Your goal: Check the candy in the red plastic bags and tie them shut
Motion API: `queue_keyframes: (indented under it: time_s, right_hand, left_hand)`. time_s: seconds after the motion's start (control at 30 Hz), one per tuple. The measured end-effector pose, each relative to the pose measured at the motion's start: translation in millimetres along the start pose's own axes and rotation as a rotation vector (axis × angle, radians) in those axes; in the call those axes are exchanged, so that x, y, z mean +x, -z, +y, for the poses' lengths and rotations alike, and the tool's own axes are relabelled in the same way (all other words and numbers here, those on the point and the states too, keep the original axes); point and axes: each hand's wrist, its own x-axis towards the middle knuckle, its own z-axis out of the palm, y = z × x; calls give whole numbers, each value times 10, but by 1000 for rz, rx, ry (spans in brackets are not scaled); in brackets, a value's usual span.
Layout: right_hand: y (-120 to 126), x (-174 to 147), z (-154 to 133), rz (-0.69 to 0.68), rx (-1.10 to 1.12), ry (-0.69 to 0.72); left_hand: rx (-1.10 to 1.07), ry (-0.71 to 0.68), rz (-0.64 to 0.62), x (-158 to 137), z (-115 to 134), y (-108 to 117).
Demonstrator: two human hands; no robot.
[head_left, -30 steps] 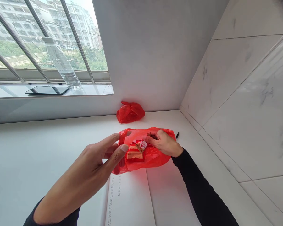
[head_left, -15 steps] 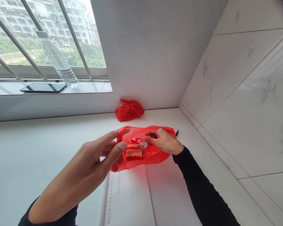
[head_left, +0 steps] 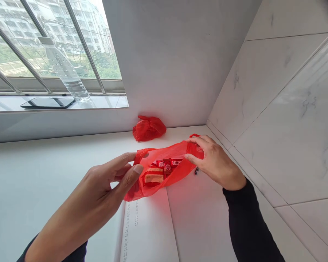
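Packets in glossy red wrappers (head_left: pixel 167 167), one with a flat tan face, nestle inside a thin, translucent red plastic bag (head_left: pixel 180 171) held over ruled-off columns of handwritten numbers in a white notebook (head_left: pixel 150 233). The left hand (head_left: pixel 112 178) grips the bag's left rim between thumb and curled fingers; the right hand (head_left: pixel 215 162) pinches the crinkled right edge, stretching the mouth into a long, slanting oval. Black fabric sleeves (head_left: pixel 251 218) cover both forearms. Behind, a crumpled, rounded red plastic bundle (head_left: pixel 149 129) sits on the smooth white tabletop (head_left: pixel 43 160) near the wall. On the shiny sill, a clear, ridged bottle (head_left: pixel 64 69) stands beside a flat, glass-faced device (head_left: pixel 47 103).
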Motion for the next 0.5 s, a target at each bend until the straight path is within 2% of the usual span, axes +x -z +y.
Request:
queue_keyframes:
  time_s: [0.1, 0.2, 0.3, 0.4, 0.5]
  right_hand:
    - [-85, 82, 124, 107, -39, -44]
    - [-135, 161, 168, 97, 18, -95]
    - [-77, 153, 88, 146, 134, -56]
    - [47, 59, -57, 337, 351, 9]
    - [167, -52, -193, 512, 531, 50]
  left_hand:
    - [38, 21, -32, 5, -22, 9]
    - [-11, 75, 52, 0, 20, 0]
    - [-56, 79, 237, -15, 118, -45]
    - [6, 27, 473, -34, 199, -88]
    - [80, 66, 657, -63, 200, -40]
